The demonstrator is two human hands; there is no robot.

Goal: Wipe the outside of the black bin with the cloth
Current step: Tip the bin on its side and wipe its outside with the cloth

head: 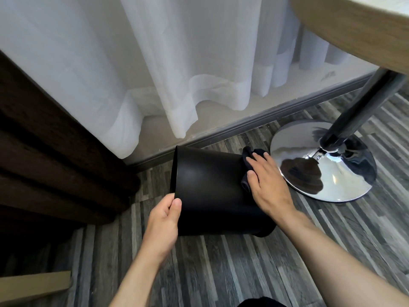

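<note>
The black bin (pixel 210 191) lies tilted on its side above the floor, its open rim facing left and its base to the lower right. My left hand (pixel 163 220) grips the rim at its lower left edge, thumb on the outside. My right hand (pixel 265 180) presses a dark cloth (pixel 246 165) flat against the bin's upper right side, near the base. Most of the cloth is hidden under my palm and fingers.
A chrome round table base (pixel 325 162) and its dark pole (pixel 363 100) stand just right of the bin. White sheer curtains (pixel 155 74) hang behind, above a grey skirting board (pixel 243 127). Dark brown furniture (pixel 44 162) is at the left. The floor (pixel 221 273) is grey wood-look.
</note>
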